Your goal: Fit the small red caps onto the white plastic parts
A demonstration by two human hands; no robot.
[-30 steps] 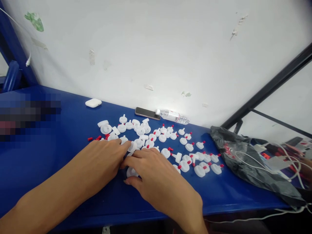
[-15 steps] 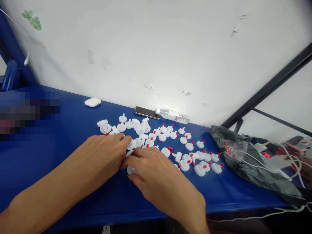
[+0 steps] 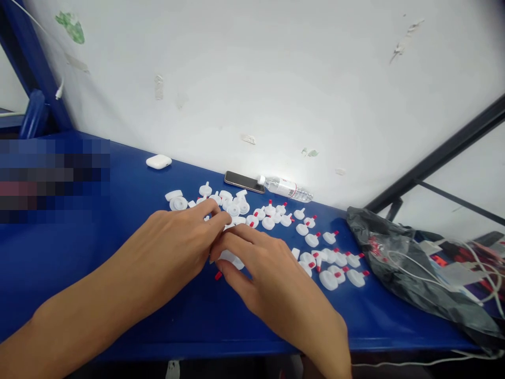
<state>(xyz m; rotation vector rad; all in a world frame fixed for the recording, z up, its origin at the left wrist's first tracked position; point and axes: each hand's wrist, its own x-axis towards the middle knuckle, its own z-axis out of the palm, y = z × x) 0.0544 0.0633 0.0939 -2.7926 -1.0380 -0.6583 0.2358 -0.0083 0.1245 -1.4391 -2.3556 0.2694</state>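
Observation:
White round caps with spouts, many with red tips [image 3: 312,240], lie spread over the blue table [image 3: 189,316]. My right hand [image 3: 260,263] has its fingers curled round a white cap [image 3: 232,259] near the table's middle. Against it, fingertips nearly touching, is my left hand [image 3: 185,229], its fingers bent together; whatever they pinch is hidden. A loose red tip [image 3: 218,276] lies just below the two hands. Further white caps [image 3: 233,208] are heaped behind them.
A phone [image 3: 243,182] and a lying water bottle [image 3: 287,188] are by the white wall. A white case [image 3: 159,161] is at the back left. On the right, a dark plastic bag [image 3: 410,273] bears cables and small red pieces.
The view has shifted slightly, so the scene sits differently. My hands stay together over the caps. A red tip now shows below them.

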